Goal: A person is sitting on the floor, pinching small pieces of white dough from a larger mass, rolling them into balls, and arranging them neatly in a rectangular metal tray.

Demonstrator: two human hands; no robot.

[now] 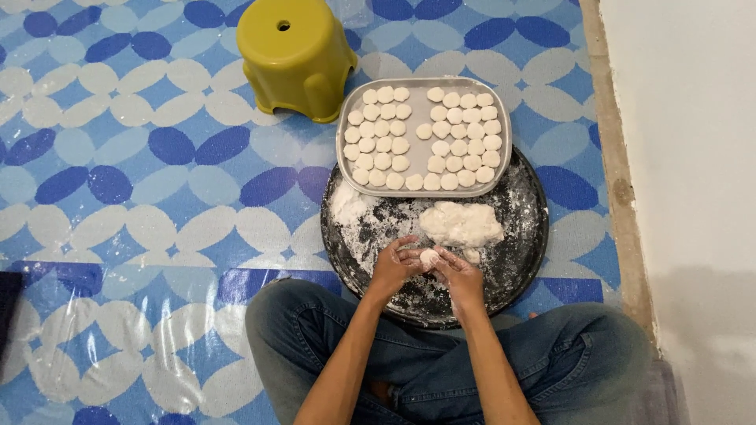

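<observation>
Item: small dough ball (pixel 429 256), white, held between both hands over the near part of the round black tray (pixel 529 236).
Left hand (pixel 396 264): floured, fingers curled around the ball's left side.
Right hand (pixel 459 275): floured, cupped against its right side; the two hands meet on the ball.
Just beyond: dough lump (pixel 461 223), irregular and soft-looking, lying on the black tray amid scattered flour (pixel 350 206).
Farther: grey rectangular tray (pixel 346 130), its near edge overlapping the black tray, filled with rows of flattened dough discs (pixel 382 130), many touching.
Far left: yellow plastic stool (pixel 293 53), upright.
Underneath: blue-and-white patterned mat (pixel 142 181); wall at right.
Risk, as judged: the ball may stick or smear if the palms lose flour; crowded discs could fuse where they touch; the overlapping grey tray might tip if nudged.
</observation>
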